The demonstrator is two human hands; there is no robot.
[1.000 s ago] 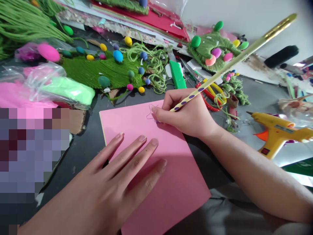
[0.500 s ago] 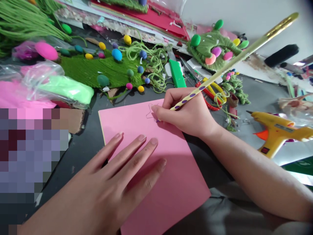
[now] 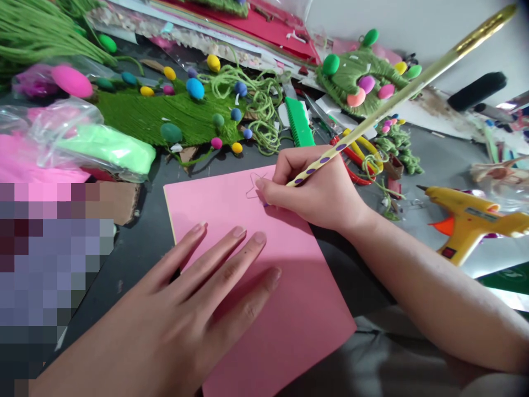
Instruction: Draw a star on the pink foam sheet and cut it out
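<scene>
A pink sheet of paper (image 3: pixel 285 298) lies at the centre, with a thin star-like outline (image 3: pixel 255 186) near its top edge. My left hand (image 3: pixel 206 298) rests on the paper's left part, fingers spread and holding nothing. Beside the outline, my right hand (image 3: pixel 318 193) is closed around a pale yellow pencil (image 3: pixel 372 118) with purple dots and a gold end. The pencil slants up to the right. Its tip is at the paper, mostly hidden by my fingers.
Green yarn pieces (image 3: pixel 144 116) with coloured balls, a green comb (image 3: pixel 300 122) and red-yellow scissors (image 3: pixel 357 160) lie behind the paper. A yellow glue gun (image 3: pixel 467 215) is at the right. Bagged green material (image 3: pixel 111 149) lies at the left.
The pencil's gold end has tilted slightly up and to the right. My left hand stays spread on the paper, and the view has shifted slightly.
</scene>
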